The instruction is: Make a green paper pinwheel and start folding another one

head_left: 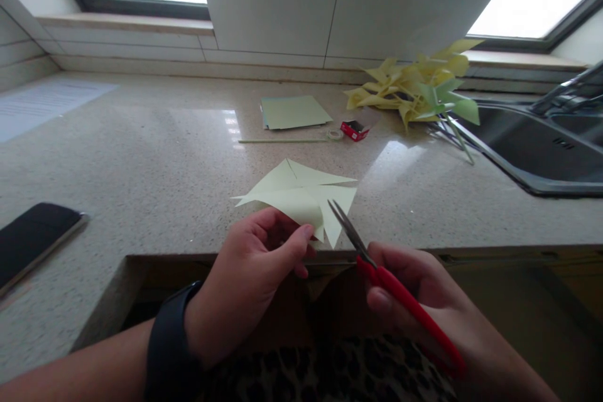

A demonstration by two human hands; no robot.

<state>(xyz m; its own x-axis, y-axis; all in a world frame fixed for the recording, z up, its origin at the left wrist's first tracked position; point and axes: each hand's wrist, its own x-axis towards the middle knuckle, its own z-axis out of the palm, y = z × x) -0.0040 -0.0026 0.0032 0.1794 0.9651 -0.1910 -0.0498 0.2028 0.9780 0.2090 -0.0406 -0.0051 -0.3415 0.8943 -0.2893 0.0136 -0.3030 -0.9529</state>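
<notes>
My left hand (249,276) pinches the pale green paper sheet (301,198) at its near corner, just above the surface (155,169) edge; my right hand (424,301) grips red scissors (391,282), blades parted at the slit. Loose paper could skew the cut, I judge.

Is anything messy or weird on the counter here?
A few things. The paper pinwheels lie in a jumbled heap beside the sink, their sticks poking over its rim. The dark phone sits close to the counter's front edge. The paper in the left hand is cut, not torn.
</notes>
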